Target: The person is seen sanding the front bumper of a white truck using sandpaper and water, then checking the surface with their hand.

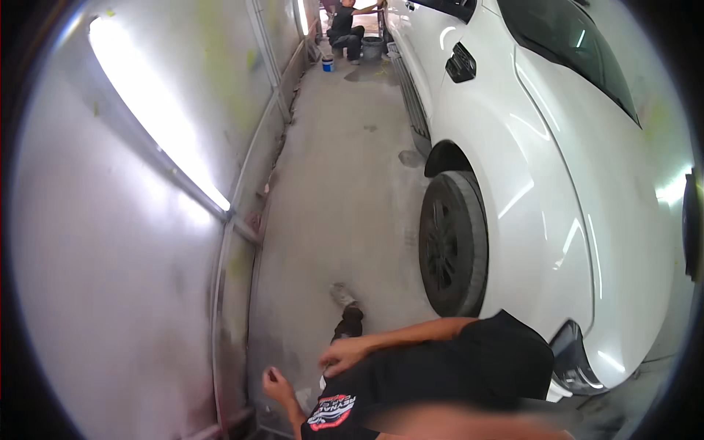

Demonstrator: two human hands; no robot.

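Note:
My left hand (276,386) is at the lower left, beside the wall's foot, with its fingers curled in. Whether anything is inside them is hidden. Across the front of my body reaches my right arm, and my right hand (343,357) hangs in front of my black shirt (440,367), fingers bent downward. A small whitish patch shows just under that hand, too little to name. Neither hand touches the white car (535,169) standing on my right. My shoe (342,295) is on the grey floor, ahead of my hands.
The car's front wheel (446,246) and side step (411,103) border the walkway. A metal wall (125,271) with a bright tube light (154,110) runs along the left. Farther off, a person (345,29) crouches at the car near a dark bucket (372,48) and a blue-and-white pail (328,64).

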